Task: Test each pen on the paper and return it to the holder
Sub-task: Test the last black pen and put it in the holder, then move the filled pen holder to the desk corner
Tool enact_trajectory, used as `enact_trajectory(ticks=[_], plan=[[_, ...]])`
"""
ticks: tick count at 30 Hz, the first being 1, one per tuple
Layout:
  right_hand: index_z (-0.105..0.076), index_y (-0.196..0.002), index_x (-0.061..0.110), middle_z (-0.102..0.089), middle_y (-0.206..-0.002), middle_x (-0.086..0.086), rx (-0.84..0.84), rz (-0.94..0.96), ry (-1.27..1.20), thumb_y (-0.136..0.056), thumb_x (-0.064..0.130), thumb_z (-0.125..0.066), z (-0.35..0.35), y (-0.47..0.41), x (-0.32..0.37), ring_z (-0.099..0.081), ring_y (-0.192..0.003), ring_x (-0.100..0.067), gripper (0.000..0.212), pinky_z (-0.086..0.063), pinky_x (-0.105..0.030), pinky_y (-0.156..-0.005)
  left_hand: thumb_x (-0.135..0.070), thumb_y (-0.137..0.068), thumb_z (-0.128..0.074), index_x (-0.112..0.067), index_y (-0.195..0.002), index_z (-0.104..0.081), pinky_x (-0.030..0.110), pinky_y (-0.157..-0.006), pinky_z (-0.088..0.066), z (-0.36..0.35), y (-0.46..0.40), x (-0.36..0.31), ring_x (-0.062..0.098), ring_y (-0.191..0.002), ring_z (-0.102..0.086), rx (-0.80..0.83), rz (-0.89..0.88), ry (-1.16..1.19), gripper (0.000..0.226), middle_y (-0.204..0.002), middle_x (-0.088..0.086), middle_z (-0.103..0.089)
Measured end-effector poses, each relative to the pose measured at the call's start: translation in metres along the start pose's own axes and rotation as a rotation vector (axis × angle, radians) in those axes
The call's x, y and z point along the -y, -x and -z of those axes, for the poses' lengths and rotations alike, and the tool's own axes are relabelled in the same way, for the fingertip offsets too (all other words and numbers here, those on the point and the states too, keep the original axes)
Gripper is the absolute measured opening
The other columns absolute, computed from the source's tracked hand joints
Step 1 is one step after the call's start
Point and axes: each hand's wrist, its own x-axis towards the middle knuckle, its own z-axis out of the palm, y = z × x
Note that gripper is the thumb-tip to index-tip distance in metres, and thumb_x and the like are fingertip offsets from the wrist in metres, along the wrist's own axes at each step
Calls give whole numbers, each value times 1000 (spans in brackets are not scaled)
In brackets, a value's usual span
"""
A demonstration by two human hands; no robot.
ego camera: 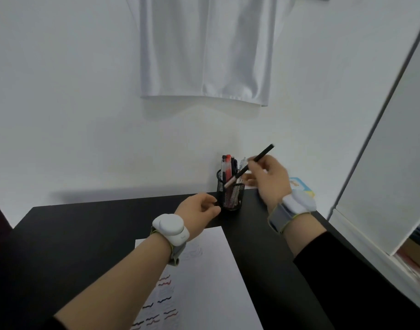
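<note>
Pen (256, 160) pinched in my right hand (267, 181), slanted, tip over holder (230, 196) near tabletop (85, 234) far edge. My left hand (199, 208) fingers curled against holder's base. Paper (204, 282) at near edge.

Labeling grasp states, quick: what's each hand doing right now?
Left hand: pinches a small dark thing, likely a pen cap.
Right hand: grips black pen over mesh holder.
</note>
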Motion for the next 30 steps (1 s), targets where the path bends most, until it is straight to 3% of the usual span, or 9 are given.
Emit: enact_trajectory(ticks=[3, 8, 10, 14, 17, 22, 27, 30], plan=[[-57, -103, 9, -61, -89, 0, -97, 141, 136, -98, 12, -51, 1, -28, 6, -68, -74, -22, 8, -59, -31, -70, -29, -93, -60, -20, -134, -50, 23, -93, -43, -1, -13, 2, 10, -106, -57, -51, -14, -68, 43, -124, -3, -59], [-53, -102, 17, -64, -101, -7, 7, 205, 443, -98, 20, -49, -5, -46, -11, -66, -89, -30, 6, -52, -50, -85, -30, -93, -58, -20, -148, -30, 35, -110, -37, -7, -26, 1, 18, -134, -42, -26, -27, -153, 62, -148, 1, -40], [-53, -108, 12, -64, -103, -8, 23, 216, 528, -98, 20, -49, -7, -50, -16, -65, -92, -32, 13, -51, -46, -84, -30, -95, -56, -21, -150, -26, 35, -111, -35, -8, -28, -2, 21, -136, -40, -3, -29, -165, 64, -151, 3, -37], [-43, -123, 9, -57, -78, 8, 77, 214, 715, -94, 17, -53, -10, -52, -19, -62, -81, -28, 31, -50, -41, -73, -20, -97, -51, -22, -147, -31, 22, -99, -32, -9, -29, -3, 22, -133, -41, 37, -87, -151, 54, -146, 4, -42], [-38, -127, 12, -63, -79, 2, 101, 169, 836, -92, 21, -55, -13, -54, -23, -63, -77, -28, 39, -51, -39, -68, -16, -98, -49, -24, -148, -29, 19, -96, -29, -8, -30, 3, 21, -135, -39, 50, -98, -144, 55, -148, 3, -41], [-53, -107, 18, -69, -93, 0, 181, 62, 1067, -84, 39, -62, -11, -67, -29, -64, -89, -28, 33, -46, -40, -89, -23, -98, -50, -25, -151, -23, 27, -111, -30, -5, -34, 19, 19, -139, -35, 81, -37, -161, 60, -154, -4, -33], [-53, -84, 22, -65, -90, -1, 259, -30, 1101, -77, 49, -68, -7, -77, -29, -62, -85, -27, 32, -48, -36, -79, -23, -98, -50, -25, -150, -26, 21, -105, -28, -6, -40, 26, 16, -138, -37, 72, -33, -176, 57, -152, -5, -36], [-54, -82, 24, -66, -89, 2, 325, 10, 1169, -77, 53, -68, -12, -77, -34, -62, -86, -24, 32, -43, -36, -83, -23, -97, -51, -23, -149, -27, 23, -106, -29, -10, -46, 23, 18, -137, -38, 74, -27, -166, 57, -151, -4, -37]])
